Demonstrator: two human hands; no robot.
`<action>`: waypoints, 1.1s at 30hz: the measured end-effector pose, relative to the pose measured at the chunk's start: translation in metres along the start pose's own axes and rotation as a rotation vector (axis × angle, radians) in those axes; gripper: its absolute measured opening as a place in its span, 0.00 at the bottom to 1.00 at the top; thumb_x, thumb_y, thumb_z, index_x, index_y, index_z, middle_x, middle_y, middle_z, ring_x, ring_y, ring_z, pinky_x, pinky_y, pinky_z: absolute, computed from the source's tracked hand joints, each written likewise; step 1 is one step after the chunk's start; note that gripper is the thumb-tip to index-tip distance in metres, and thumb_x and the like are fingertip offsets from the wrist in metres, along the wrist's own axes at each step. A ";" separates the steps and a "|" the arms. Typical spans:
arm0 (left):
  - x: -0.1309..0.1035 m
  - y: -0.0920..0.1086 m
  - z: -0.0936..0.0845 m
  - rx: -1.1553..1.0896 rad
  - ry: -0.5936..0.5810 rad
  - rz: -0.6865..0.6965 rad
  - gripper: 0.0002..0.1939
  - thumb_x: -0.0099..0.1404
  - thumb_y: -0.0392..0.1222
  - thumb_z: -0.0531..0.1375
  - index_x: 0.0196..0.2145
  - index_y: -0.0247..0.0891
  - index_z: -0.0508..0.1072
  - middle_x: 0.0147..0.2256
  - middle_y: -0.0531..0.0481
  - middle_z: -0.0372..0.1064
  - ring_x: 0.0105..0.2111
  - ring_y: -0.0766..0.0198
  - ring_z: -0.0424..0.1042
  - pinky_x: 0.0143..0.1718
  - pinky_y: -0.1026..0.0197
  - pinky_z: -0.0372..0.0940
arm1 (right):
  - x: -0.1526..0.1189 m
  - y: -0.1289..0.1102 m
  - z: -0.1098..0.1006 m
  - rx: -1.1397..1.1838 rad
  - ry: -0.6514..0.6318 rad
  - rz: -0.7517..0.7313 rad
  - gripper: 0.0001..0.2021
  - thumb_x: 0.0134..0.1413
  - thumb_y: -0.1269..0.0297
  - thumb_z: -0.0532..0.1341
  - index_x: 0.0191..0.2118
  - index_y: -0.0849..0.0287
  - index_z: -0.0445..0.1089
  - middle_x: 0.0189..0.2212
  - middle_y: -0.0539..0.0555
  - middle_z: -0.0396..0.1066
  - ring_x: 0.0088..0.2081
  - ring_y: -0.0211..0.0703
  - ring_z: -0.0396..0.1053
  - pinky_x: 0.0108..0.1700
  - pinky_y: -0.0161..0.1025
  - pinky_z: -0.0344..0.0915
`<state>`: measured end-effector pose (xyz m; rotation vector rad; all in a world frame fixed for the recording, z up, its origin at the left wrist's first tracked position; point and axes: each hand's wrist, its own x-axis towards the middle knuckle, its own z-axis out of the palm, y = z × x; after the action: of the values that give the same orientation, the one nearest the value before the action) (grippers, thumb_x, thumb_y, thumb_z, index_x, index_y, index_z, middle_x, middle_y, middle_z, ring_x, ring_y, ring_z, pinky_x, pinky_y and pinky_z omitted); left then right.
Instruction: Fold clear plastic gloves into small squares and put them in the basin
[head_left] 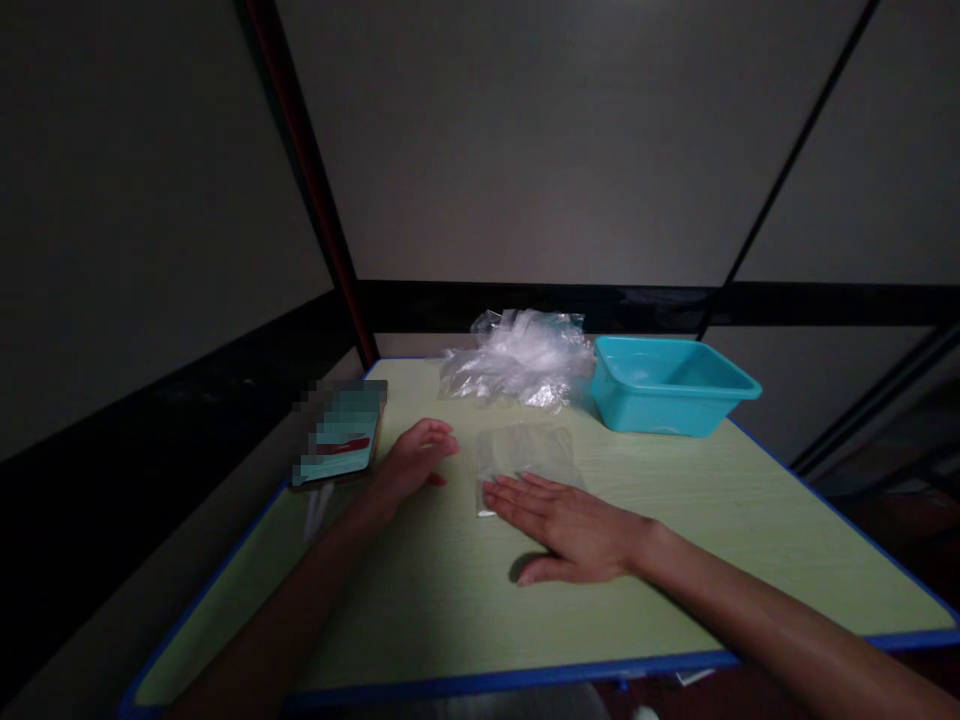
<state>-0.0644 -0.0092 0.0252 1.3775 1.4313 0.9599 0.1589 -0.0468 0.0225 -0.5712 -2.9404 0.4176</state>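
A clear plastic bag (525, 448) lies flat on the pale green table (420, 620). Over its near edge rests my right hand (574, 525), palm down, with fingers stretched out and the thumb apart. My left hand (416, 465) is to the left of the bag, not touching it. Its fingers are loosely curved and apart, and nothing shows between them. Behind the flat bag is a crumpled heap of clear plastic bags (525, 355).
A turquoise plastic basin (660, 405) stands at the back right of the table. At the left edge a phone or tablet (341, 440) leans with its screen lit and partly blurred. The table has a blue rim (450, 688), and panelled walls stand behind and to the left.
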 end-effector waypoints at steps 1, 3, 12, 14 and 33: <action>0.001 -0.001 0.002 0.066 0.030 0.055 0.13 0.53 0.44 0.56 0.36 0.37 0.61 0.37 0.46 0.66 0.41 0.56 0.66 0.22 0.65 0.62 | 0.000 0.000 0.000 0.000 -0.009 0.000 0.36 0.53 0.47 0.48 0.60 0.67 0.37 0.59 0.62 0.38 0.60 0.45 0.34 0.59 0.45 0.36; 0.000 -0.003 0.005 0.202 0.054 0.193 0.11 0.55 0.40 0.52 0.38 0.37 0.61 0.38 0.46 0.67 0.39 0.58 0.67 0.30 0.61 0.64 | 0.000 0.000 0.000 -0.002 -0.029 0.000 0.36 0.53 0.47 0.47 0.60 0.67 0.36 0.60 0.62 0.37 0.60 0.44 0.33 0.60 0.44 0.35; -0.012 -0.012 0.014 0.598 -0.030 0.347 0.18 0.60 0.39 0.46 0.48 0.37 0.61 0.50 0.44 0.62 0.51 0.56 0.59 0.52 0.55 0.49 | -0.001 0.000 0.003 0.003 -0.008 -0.030 0.35 0.54 0.49 0.48 0.60 0.65 0.38 0.60 0.62 0.34 0.60 0.46 0.32 0.59 0.47 0.36; -0.010 -0.015 0.015 0.581 -0.033 0.357 0.19 0.60 0.39 0.47 0.48 0.38 0.61 0.51 0.46 0.60 0.52 0.57 0.57 0.53 0.56 0.48 | -0.002 -0.001 0.004 0.000 -0.005 -0.031 0.34 0.54 0.49 0.48 0.60 0.64 0.39 0.60 0.61 0.33 0.60 0.46 0.32 0.59 0.47 0.36; -0.017 -0.016 0.048 0.709 -0.170 0.580 0.24 0.61 0.43 0.48 0.54 0.34 0.56 0.57 0.42 0.48 0.58 0.60 0.44 0.57 0.53 0.37 | 0.006 0.025 0.020 -0.185 0.286 0.399 0.26 0.58 0.59 0.44 0.57 0.72 0.48 0.58 0.65 0.43 0.59 0.48 0.40 0.58 0.48 0.45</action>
<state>-0.0240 -0.0297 -0.0028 2.4287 1.3130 0.6588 0.1590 -0.0268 -0.0033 -1.1444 -2.5997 0.0848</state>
